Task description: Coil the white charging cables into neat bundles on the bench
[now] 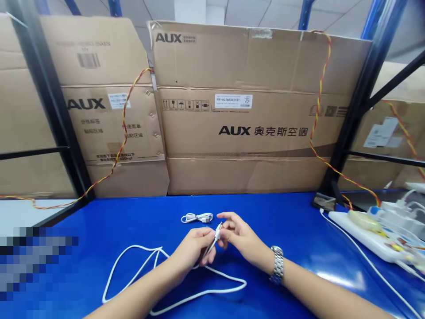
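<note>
A white charging cable (212, 292) lies in wide loose loops on the blue tabletop, and one end rises into my hands. My left hand (197, 248) is closed on this cable just below its plug (218, 231), with the thumb on top. My right hand (239, 235), wearing a metal watch, pinches at the plug from the other side; its index finger stays stretched out above. The plug points up and away from me, partly covered by fingertips. Just beyond my hands lies a second white cable (197, 217), coiled and bound with a dark tie.
Large cardboard boxes (245, 146) stand along the back of the blue table (139, 217). At the right are a white power strip (361, 232) with plugged-in adapters, a dark device (324, 202) and a trailing white wire. Twisted red-yellow wires (124, 119) hang by the black shelf posts.
</note>
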Demonstrator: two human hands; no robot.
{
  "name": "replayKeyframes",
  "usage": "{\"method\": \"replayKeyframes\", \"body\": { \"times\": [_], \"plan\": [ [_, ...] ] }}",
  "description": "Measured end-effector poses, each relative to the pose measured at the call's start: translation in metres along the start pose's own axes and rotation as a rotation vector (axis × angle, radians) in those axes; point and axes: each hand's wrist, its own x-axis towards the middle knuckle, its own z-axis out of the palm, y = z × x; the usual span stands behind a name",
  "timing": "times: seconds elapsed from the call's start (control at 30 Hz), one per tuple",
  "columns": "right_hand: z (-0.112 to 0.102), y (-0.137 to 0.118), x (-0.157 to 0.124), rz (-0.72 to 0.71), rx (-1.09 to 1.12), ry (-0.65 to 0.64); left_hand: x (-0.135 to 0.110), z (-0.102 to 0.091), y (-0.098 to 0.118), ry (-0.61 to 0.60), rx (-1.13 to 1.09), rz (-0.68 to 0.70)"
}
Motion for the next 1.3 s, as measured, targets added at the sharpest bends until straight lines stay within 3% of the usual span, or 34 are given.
{"method": "replayKeyframes", "body": {
  "times": [0.57, 0.83, 0.97, 1.07, 1.3],
  "plan": [
    [0.004, -0.001, -0.001, 0.01, -0.068, -0.01, -0.004, 0.008, 0.002, 0.048, 0.208, 0.057],
    [-0.003, -0.007, -0.001, 0.06, 0.017, 0.03, -0.01, 0.007, 0.014, -0.067, 0.297, 0.106],
    [-0.018, -0.018, 0.006, -0.064, 0.135, 0.175, -0.01, -0.004, 0.021, 0.058, 0.46, 0.087],
    [-0.038, -0.026, 0.014, -0.157, 0.199, 0.357, -0.006, -0.014, 0.016, 0.157, 0.545, 0.043],
    [-0.109, -0.029, 0.027, -0.288, 0.205, 0.85, 0.001, -0.019, 0.009, 0.174, 0.477, -0.05]
  ]
}}
